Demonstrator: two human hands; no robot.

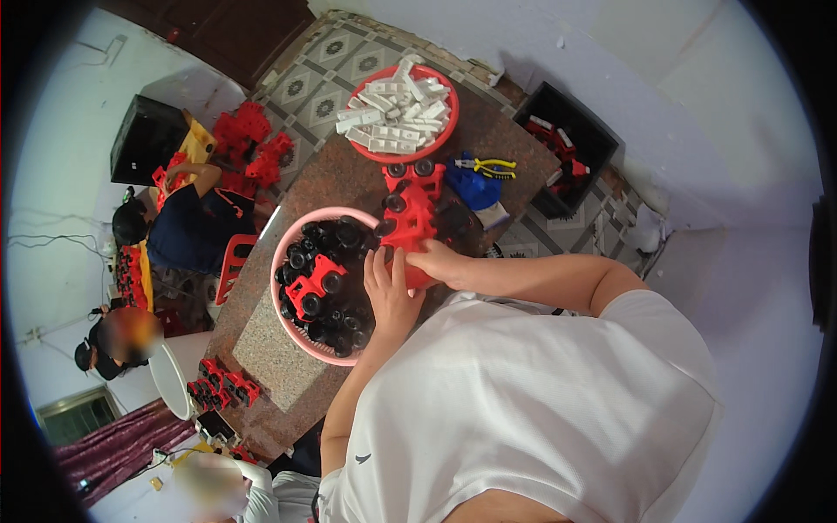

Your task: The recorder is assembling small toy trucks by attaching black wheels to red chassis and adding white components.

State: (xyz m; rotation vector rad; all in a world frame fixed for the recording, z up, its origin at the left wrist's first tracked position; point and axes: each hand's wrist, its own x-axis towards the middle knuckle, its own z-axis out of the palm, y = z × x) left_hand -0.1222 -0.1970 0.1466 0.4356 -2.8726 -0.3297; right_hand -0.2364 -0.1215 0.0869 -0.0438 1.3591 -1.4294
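A pink basin [281, 253] full of black toy wheels stands on the stone table, with a red toy chassis [312, 288] lying on the wheels. My right hand [438, 261] grips a red plastic toy body [410, 228] at the basin's right rim. My left hand [390, 292] rests against the same red part from below, fingers spread over the basin's edge. Whether a wheel sits between my fingers is hidden.
A red bowl [440, 135] of white plastic pieces stands farther along the table, with a blue part [475, 187] and yellow-handled pliers [493, 165] beside it. A black crate [571, 152] sits right. Finished red toys [222, 388] line the near left edge. Other people work at left.
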